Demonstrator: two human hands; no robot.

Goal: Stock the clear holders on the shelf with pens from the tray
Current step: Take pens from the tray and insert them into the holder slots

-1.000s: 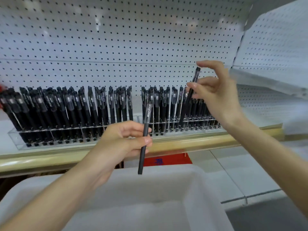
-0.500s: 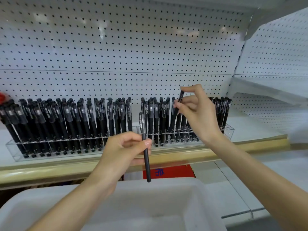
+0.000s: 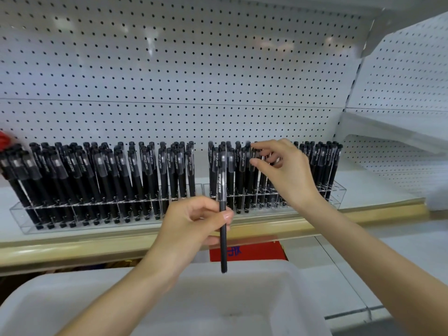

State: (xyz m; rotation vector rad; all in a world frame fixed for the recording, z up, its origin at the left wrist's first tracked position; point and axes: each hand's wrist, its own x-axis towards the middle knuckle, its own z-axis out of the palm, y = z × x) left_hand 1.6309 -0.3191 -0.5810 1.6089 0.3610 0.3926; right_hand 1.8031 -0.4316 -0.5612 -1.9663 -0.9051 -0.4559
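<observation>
My left hand [image 3: 191, 229] grips a black pen [image 3: 223, 248] upright above the far rim of the white tray [image 3: 244, 269]. My right hand [image 3: 288, 173] is over the right clear holder [image 3: 339, 190], thumb and forefinger pinching the cap of a black pen [image 3: 252, 155] that stands among the holder's pens. The left clear holder [image 3: 21, 214] is packed with several black pens [image 3: 109, 170]. The tray's inside is mostly hidden by my arms.
Both holders stand on a white shelf with a tan front strip [image 3: 72, 247], backed by white pegboard [image 3: 194, 69]. A red box [image 3: 257, 251] sits below the shelf. A red object [image 3: 3, 140] shows at the far left. Another shelf [image 3: 400, 132] juts out on the right.
My right hand has come down from high above the shelf, lowering its pen into the right holder. My left hand has stayed in place with its pen.
</observation>
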